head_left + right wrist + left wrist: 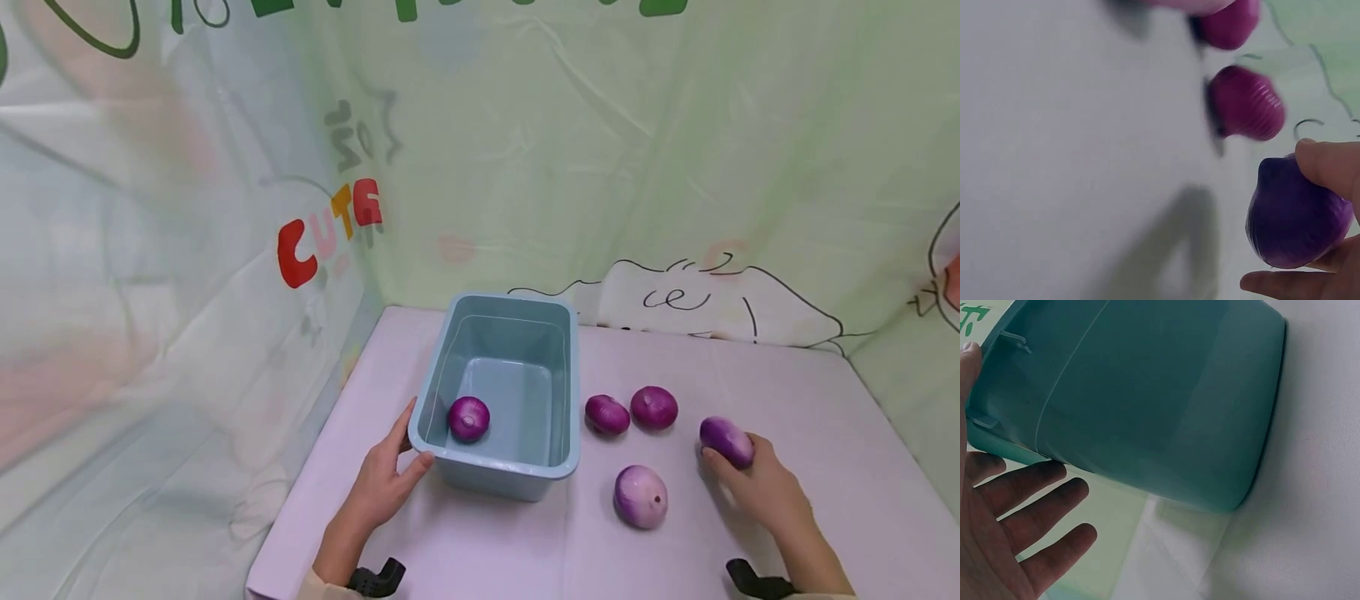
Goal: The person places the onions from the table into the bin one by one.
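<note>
A blue plastic bin [495, 483] stands on the table with one red onion [468, 419] inside, near its front left corner. My left hand [384, 479] is at that corner, its thumb by the front rim and its fairly straight fingers [1054, 540] spread along the bin's outer side. My right hand [772, 487] grips a purple onion [726, 442] between thumb and fingers, held above the table, its shadow falling apart from it in the right wrist view. Left of this hand lie two dark red onions [654, 408] side by side and a paler onion [641, 497] closer to me.
The table [510, 550] has a pale cloth over it. Behind it and to the left hang printed curtains [480, 167] with letters and drawings, meeting the table's back and left edges. A dark strap mount [378, 577] sits on each wrist.
</note>
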A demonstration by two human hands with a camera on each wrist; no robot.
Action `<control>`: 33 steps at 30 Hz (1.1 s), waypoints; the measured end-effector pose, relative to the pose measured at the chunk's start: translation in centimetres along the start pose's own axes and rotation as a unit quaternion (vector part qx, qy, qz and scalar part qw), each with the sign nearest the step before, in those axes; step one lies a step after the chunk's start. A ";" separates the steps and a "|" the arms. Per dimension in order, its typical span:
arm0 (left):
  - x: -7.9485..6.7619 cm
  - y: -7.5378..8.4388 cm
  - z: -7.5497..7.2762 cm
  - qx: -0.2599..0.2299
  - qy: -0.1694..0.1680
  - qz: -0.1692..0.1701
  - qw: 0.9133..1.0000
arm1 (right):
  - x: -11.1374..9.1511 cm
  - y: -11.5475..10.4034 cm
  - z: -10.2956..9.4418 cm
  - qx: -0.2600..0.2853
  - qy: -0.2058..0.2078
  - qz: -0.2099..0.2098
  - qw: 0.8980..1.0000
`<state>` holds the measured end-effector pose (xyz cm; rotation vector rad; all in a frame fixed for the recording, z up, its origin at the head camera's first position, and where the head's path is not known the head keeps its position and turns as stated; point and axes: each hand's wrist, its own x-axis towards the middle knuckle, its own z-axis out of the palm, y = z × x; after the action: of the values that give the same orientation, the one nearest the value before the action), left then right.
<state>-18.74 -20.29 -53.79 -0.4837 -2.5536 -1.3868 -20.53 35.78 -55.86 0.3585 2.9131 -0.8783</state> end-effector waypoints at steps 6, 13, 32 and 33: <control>-0.2 0.0 0.0 0.001 0.001 -0.003 1.000 | -0.3 -3.8 -1.9 0.081 0.005 -0.036 0.996; -0.4 0.0 0.1 -0.007 0.000 -0.007 1.000 | -0.6 -9.8 -4.1 0.177 -0.039 -0.061 0.982; 0.1 0.1 -0.1 -0.005 -0.010 -0.006 1.000 | 1.3 -28.3 -6.1 0.254 -0.126 -0.228 0.932; 0.1 0.1 0.0 -0.005 -0.010 -0.005 1.000 | 1.6 -29.2 -5.9 0.251 -0.132 -0.234 0.930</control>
<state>-18.83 -20.26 -53.65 -0.4894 -2.5707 -1.4051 -29.25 15.79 -35.57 -0.4269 2.5159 -1.5975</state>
